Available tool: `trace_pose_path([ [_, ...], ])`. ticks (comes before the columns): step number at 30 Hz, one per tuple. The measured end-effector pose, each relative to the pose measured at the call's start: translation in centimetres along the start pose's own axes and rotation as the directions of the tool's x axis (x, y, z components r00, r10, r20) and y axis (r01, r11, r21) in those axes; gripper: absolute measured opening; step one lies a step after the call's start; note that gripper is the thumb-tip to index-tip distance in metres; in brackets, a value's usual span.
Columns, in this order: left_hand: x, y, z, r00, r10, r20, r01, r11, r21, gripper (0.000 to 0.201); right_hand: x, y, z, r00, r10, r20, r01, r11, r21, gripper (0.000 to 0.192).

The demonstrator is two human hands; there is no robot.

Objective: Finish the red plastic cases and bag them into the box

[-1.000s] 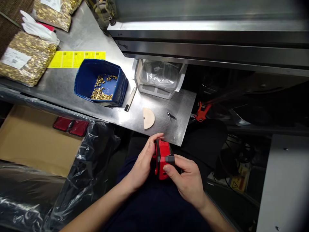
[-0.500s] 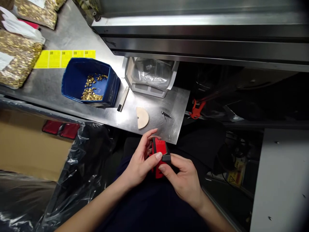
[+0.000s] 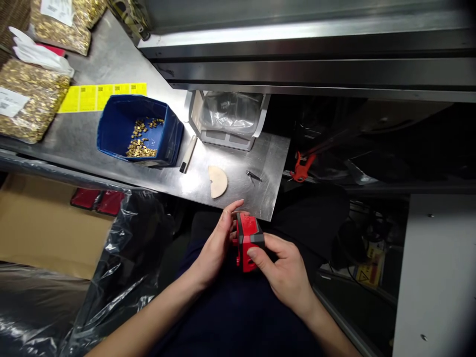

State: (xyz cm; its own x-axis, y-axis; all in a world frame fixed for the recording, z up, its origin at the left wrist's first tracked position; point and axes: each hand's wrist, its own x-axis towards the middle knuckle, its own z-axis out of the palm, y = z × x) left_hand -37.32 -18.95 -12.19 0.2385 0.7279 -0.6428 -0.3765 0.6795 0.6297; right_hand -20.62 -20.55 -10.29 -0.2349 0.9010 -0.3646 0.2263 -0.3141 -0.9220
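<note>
Head cam, left to right: blue bin [image 3: 111,130] of small brass bits up on the steel bench [image 3: 111,54], then down over the lap the left hand [image 3: 215,245] and right hand [image 3: 284,270] both wrapped snug round a red and black plastic housing [image 3: 248,243], just below the bench's near edge.
</note>
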Motion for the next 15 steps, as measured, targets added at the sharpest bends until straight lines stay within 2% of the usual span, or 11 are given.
trace_pose_path([
  [7, 0.0, 0.1, -0.7, 0.990, 0.070, 0.121, -0.089, 0.983, 0.159, 0.060, -0.1, 0.4, -0.8, 0.999, 0.026, -0.033, -0.026, 1.000, 0.009, 0.018],
  [11, 0.0, 0.5, -1.0, 0.983, 0.053, 0.178, -0.078, 0.987, 0.139, 0.062, -0.1, 0.4, -0.5, 1.000, 0.015, -0.013, -0.015, 1.000, 0.007, 0.018],
  [15, -0.1, 0.9, -1.5, 0.966, 0.027, 0.257, -0.063, 0.989, 0.132, 0.075, -0.1, 0.5, -0.5, 1.000, -0.001, 0.001, 0.001, 1.000, 0.013, 0.018],
])
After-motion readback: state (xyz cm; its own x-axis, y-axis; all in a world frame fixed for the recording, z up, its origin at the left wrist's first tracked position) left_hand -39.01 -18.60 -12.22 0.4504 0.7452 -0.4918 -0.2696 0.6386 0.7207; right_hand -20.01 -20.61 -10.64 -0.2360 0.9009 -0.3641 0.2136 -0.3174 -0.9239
